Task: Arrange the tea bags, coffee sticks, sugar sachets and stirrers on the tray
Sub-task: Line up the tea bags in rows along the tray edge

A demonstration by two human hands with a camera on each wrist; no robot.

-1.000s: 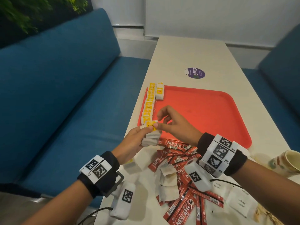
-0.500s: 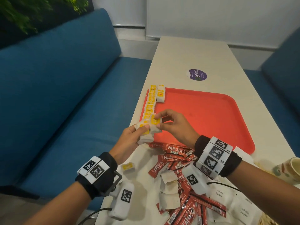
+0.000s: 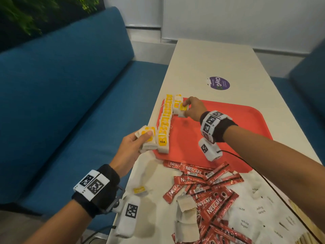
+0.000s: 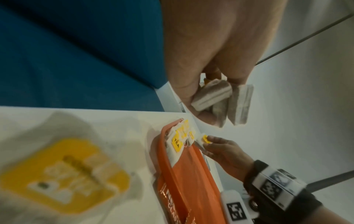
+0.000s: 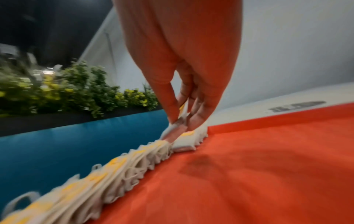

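- While the left hand (image 3: pixel 131 147) grips a small stack of tea bags (image 3: pixel 148 138), the right hand (image 3: pixel 192 108) pinches one yellow-tagged tea bag (image 3: pixel 182 110).
- It is on the red tray (image 3: pixel 211 134).

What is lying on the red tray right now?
The red tray holds only tea bags: a row along its left edge, one being placed by the right hand. The forearm hides its near right part.

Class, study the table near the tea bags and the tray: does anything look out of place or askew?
Yes. One yellow tag lies alone on the table near the left edge, apart from any bag. Several tea bags sit mixed into the heap of coffee sticks off the tray, unlike the neat row along the tray's left rim.
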